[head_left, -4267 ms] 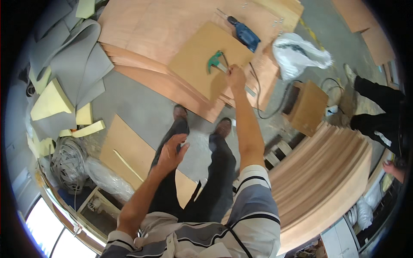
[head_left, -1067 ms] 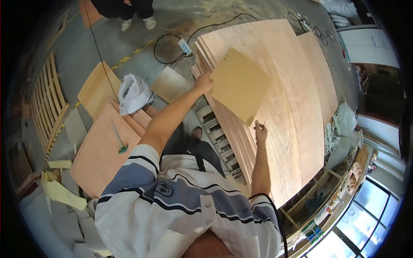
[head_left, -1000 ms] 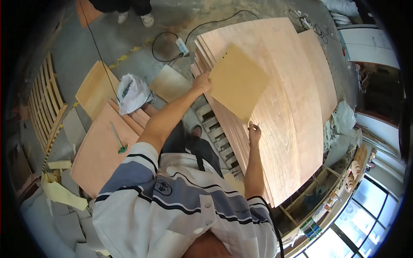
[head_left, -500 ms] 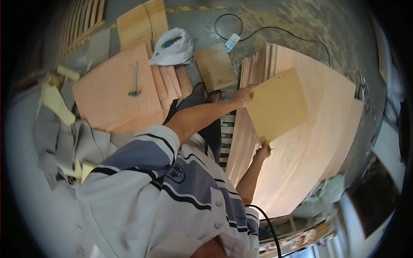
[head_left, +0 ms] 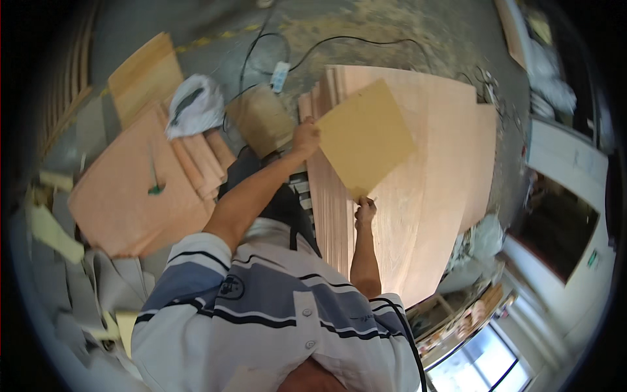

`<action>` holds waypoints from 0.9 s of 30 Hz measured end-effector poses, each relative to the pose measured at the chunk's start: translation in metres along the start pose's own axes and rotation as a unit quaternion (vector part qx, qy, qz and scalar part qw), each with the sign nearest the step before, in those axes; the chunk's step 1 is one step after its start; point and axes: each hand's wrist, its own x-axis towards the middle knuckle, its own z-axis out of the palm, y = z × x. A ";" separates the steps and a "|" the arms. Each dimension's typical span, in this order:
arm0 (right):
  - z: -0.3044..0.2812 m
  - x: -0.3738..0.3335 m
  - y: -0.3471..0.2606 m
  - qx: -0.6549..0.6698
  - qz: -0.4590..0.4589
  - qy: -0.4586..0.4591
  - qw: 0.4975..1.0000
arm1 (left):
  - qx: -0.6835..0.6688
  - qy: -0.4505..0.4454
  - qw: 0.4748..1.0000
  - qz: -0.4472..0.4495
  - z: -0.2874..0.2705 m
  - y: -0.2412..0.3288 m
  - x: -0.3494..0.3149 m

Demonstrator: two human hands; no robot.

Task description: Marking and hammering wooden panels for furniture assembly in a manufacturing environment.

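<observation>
A flat tan square sheet (head_left: 367,138), thin like cardboard or fibreboard, is held by both my hands over a stack of pale pinkish plywood sheets (head_left: 439,176). My left hand (head_left: 305,137) is closed on the sheet's left corner. Its near corner is pinched by my right hand (head_left: 366,212). A small thin thing shows beside the right fingertips, too small to name. Whether the sheet touches the plywood beneath I cannot tell.
To the left lies another plywood stack (head_left: 124,196) with a green-headed hammer-like tool (head_left: 155,188) on it. A white plastic bag (head_left: 197,104), a brown board (head_left: 261,121), and a power strip (head_left: 279,77) with a black cable are beyond. Grey fabric scraps (head_left: 117,284) lie at left.
My view has turned and shifted right, so the scene slides left in the picture. Both hands keep their hold on the tan sheet, which stays over the plywood stack.
</observation>
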 end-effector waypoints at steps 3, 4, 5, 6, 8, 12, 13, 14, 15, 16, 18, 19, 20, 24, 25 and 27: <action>0.005 0.008 -0.004 0.023 0.002 0.006 1.000 | -0.020 -0.016 0.998 0.054 0.012 0.025 0.037; 0.009 0.013 -0.003 0.015 -0.039 0.016 0.999 | -0.040 -0.018 0.996 0.075 0.017 0.034 0.049; 0.012 0.017 -0.003 0.006 -0.079 0.027 0.997 | -0.039 -0.038 0.995 0.088 0.023 0.044 0.063; 0.022 0.015 0.000 0.019 -0.073 0.039 0.996 | -0.003 -0.049 0.993 0.104 0.023 0.045 0.079; 0.046 0.015 -0.009 0.020 -0.053 0.050 0.997 | 0.039 -0.068 0.988 0.130 0.023 0.046 0.117; 0.074 0.027 -0.011 0.047 -0.078 0.082 0.992 | 0.113 -0.103 0.976 0.157 0.032 0.064 0.158; 0.080 0.029 -0.008 0.070 -0.125 0.105 0.984 | 0.145 -0.125 0.969 0.156 0.033 0.072 0.163; 0.082 0.033 -0.006 0.075 -0.117 0.117 0.983 | 0.149 -0.138 0.966 0.160 0.038 0.082 0.167; 0.092 0.038 -0.012 0.077 -0.136 0.152 0.976 | 0.157 -0.142 0.956 0.204 0.037 0.088 0.179; 0.103 0.035 -0.018 0.075 -0.146 0.184 0.969 | 0.169 -0.149 0.945 0.239 0.033 0.089 0.186; 0.118 0.025 -0.041 -0.046 -0.148 0.241 0.958 | 0.210 -0.157 0.931 0.254 0.025 0.095 0.203; 0.125 0.016 -0.056 -0.068 -0.136 0.248 0.957 | 0.235 -0.158 0.918 0.276 0.020 0.097 0.210; 0.128 0.010 -0.066 -0.089 -0.127 0.257 0.954 | 0.245 -0.165 0.915 0.275 0.016 0.096 0.217; 0.131 0.001 -0.075 -0.163 -0.196 0.266 0.930 | 0.240 -0.267 0.864 0.352 0.018 0.091 0.253; 0.131 -0.007 -0.086 -0.197 -0.203 0.244 0.928 | 0.232 -0.293 0.843 0.388 0.015 0.082 0.256; 0.127 -0.008 -0.087 -0.232 -0.188 0.206 0.932 | 0.218 -0.320 0.849 0.359 0.018 0.081 0.254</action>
